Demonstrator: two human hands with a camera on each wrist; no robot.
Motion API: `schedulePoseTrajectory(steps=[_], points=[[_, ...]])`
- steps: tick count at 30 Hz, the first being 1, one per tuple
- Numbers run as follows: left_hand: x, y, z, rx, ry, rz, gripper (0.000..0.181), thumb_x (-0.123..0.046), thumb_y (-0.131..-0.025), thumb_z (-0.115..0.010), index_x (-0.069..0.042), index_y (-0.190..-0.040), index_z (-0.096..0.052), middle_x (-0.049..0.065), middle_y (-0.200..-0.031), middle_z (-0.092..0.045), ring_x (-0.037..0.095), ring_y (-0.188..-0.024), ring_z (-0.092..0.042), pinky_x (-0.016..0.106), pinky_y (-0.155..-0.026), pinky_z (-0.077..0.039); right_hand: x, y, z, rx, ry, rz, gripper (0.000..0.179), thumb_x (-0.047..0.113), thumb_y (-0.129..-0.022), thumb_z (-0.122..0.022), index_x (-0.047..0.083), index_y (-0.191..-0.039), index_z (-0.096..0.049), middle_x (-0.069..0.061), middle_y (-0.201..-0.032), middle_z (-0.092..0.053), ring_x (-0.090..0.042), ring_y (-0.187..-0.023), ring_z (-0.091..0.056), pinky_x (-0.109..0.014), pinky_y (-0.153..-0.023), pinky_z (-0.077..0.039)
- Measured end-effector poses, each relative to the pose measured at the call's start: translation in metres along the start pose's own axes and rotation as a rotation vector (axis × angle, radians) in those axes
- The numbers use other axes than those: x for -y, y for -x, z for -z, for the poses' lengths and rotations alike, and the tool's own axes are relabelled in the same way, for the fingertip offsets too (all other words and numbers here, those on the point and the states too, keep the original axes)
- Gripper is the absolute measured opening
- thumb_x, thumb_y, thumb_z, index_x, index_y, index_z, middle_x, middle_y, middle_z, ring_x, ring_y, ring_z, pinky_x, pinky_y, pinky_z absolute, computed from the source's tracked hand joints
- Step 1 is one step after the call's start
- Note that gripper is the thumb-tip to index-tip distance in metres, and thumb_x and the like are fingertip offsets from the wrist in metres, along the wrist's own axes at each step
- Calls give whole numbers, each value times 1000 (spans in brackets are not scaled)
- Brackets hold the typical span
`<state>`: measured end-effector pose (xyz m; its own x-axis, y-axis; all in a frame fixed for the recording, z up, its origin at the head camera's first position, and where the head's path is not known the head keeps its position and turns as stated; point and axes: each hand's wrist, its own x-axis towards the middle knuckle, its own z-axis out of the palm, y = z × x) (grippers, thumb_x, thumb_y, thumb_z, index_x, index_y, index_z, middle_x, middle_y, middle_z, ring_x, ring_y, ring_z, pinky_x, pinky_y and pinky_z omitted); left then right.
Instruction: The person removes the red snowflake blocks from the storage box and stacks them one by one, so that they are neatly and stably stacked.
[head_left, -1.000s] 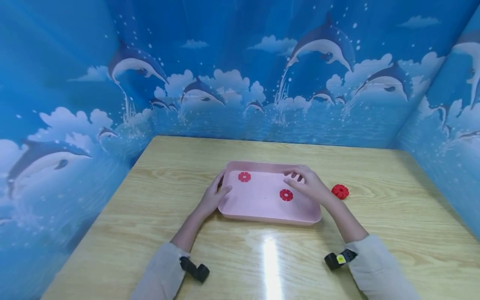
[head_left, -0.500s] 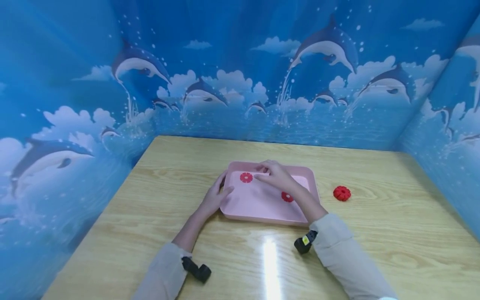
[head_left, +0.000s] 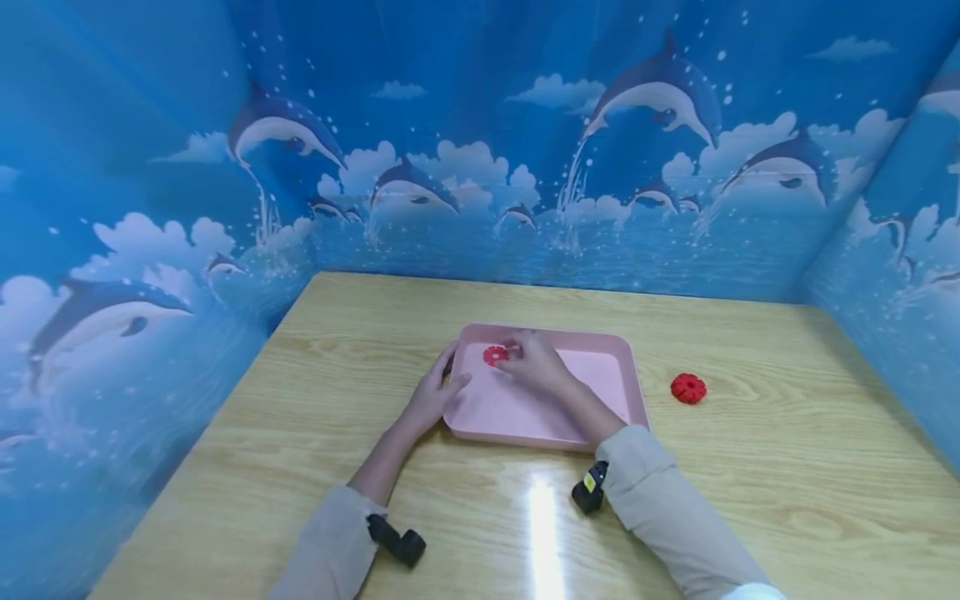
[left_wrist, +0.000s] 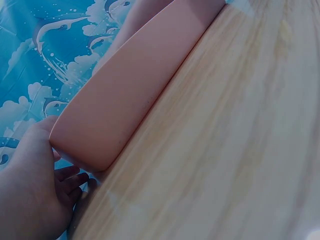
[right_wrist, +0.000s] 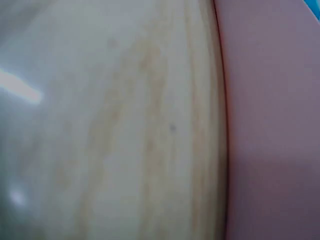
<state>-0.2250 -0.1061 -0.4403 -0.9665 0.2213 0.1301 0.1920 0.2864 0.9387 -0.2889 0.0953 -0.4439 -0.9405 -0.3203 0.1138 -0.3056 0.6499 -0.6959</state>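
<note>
A pink tray lies on the wooden table. My left hand grips its left edge, thumb over the rim and fingers outside; the left wrist view shows this hand at a corner of the tray wall. Inside, near the back left, a flat red flower-shaped disc lies on the tray floor. My right hand reaches over the tray, thumb and fingertips at the disc's right side, without a visible hold. The right wrist view has only table and tray wall, no fingers.
To the right of the tray, a red flower-shaped piece, thicker than the disc, sits on the table. A second disc seen earlier in the tray is hidden behind the right arm. A dolphin-printed curtain borders the table's back and sides.
My right hand has moved left across the tray, from its right side to the back-left disc. The right forearm now covers the other disc. My left hand keeps its place on the tray.
</note>
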Motion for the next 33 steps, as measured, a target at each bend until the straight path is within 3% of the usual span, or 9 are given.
schedulePoseTrajectory(steps=[5,12,18,25,33], points=[[27,-10,-4,-32,-38,-26,60,-17,-92,-56,-3,-143,-28,19,-141,-34,31,-127,-34,40,-107,-23,-8,1,-6,-42,32,29,42,20,-76,-75,2,-112,-63,-10,-105,-59,-21,-95,-52,-35,-83,-47],[28,-10,-4,-45,-37,-11,61,-17,-91,-57,-5,-143,-28,17,-142,-34,31,-128,-33,40,-107,-23,-13,2,-16,-92,149,53,47,29,-76,-74,4,-114,-63,-8,-108,-58,-20,-97,-49,-34,-82,-47],[26,-10,-4,-31,-40,-6,61,-16,-92,-57,-4,-144,-27,17,-143,-32,30,-129,-32,38,-107,-23,-14,4,-16,-131,194,104,44,26,-77,-73,3,-113,-63,-9,-109,-59,-21,-100,-50,-34,-85,-46],[-2,-1,0,-4,3,-15,59,-7,-92,-55,7,-141,-25,26,-140,-31,38,-127,-31,45,-107,-22,-13,4,-16,-131,161,97,38,20,-79,-72,3,-112,-64,-9,-109,-59,-21,-99,-49,-33,-83,-46],[26,-10,-3,-21,-20,-12,61,-15,-92,-56,-3,-144,-26,19,-142,-32,32,-128,-32,40,-107,-23,-12,5,-15,-144,126,99,37,18,-76,-72,2,-109,-65,-9,-106,-60,-20,-94,-49,-31,-78,-48]])
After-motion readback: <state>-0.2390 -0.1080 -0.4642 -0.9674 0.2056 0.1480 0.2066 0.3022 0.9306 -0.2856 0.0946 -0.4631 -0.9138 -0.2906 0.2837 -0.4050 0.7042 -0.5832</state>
